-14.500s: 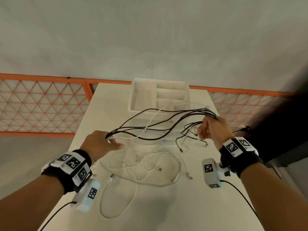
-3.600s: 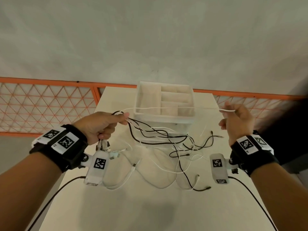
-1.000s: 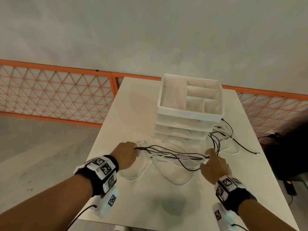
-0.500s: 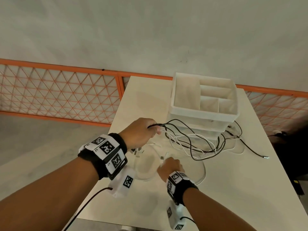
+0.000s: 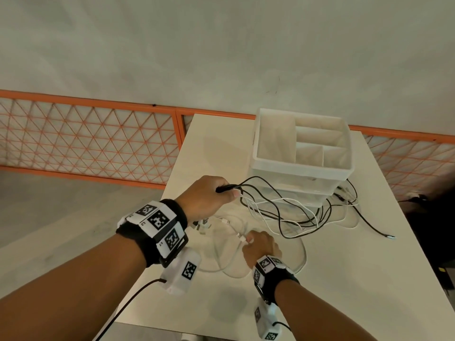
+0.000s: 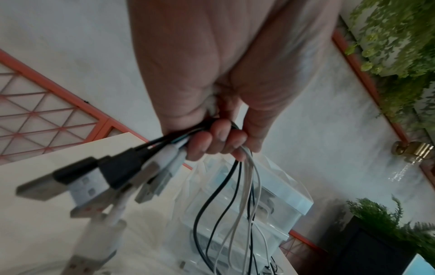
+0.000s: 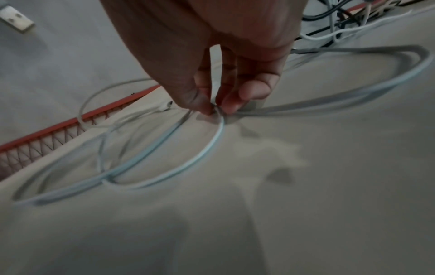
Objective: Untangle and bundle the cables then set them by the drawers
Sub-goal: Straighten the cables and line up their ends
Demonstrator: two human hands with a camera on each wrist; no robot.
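White table point(image 5: 344, 279) carries the drawers point(image 5: 301, 168) at its far edge. Left hand point(image 5: 206, 198) grips the cables point(image 5: 283, 212) by their plugs; right hand point(image 5: 261, 244) pinches a loose white cable point(image 7: 188, 161) mid-table. Best lift it slowly, feeding loops free without snagging.

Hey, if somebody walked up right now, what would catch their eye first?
Probably the left hand raised over the table, gripping a bunch of black and white cables that trail toward the white drawer unit. Nearer the person, the right hand pinches a loose white cable on the tabletop.
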